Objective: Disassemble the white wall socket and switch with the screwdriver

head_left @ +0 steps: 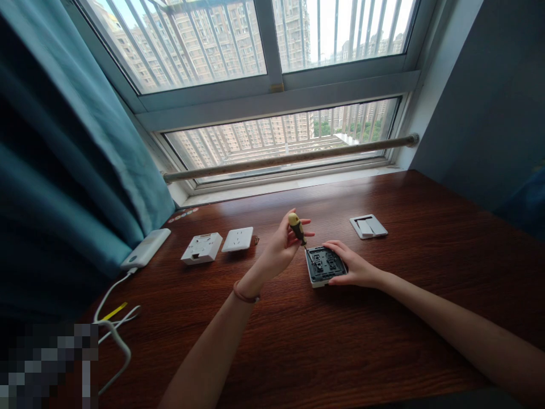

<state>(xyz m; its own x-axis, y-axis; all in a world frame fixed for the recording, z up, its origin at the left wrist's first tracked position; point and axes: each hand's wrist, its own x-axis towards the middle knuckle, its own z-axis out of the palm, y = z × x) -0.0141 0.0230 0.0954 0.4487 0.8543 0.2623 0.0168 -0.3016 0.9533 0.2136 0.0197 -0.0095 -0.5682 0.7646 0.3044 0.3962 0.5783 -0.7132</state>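
Note:
My left hand (284, 245) grips a screwdriver (297, 228) with a yellow and black handle. Its shaft slants down to the dark inside of an opened wall switch (325, 264), and the tip is too small to make out clearly. Around the right side of the switch, the fingers and thumb of my right hand (349, 266) hold it on the wooden table (272, 335). Behind it to the right lies a white switch cover (368, 226) with its rocker tilted in the frame.
To the left sit a white mounting box (201, 249) and a white socket panel (237, 239), with small brownish pieces (256, 241) beside it. A white power strip (146, 249) with a cable (125, 341) lies near the blue curtain (85, 142). A window rail (293, 158) runs behind the table.

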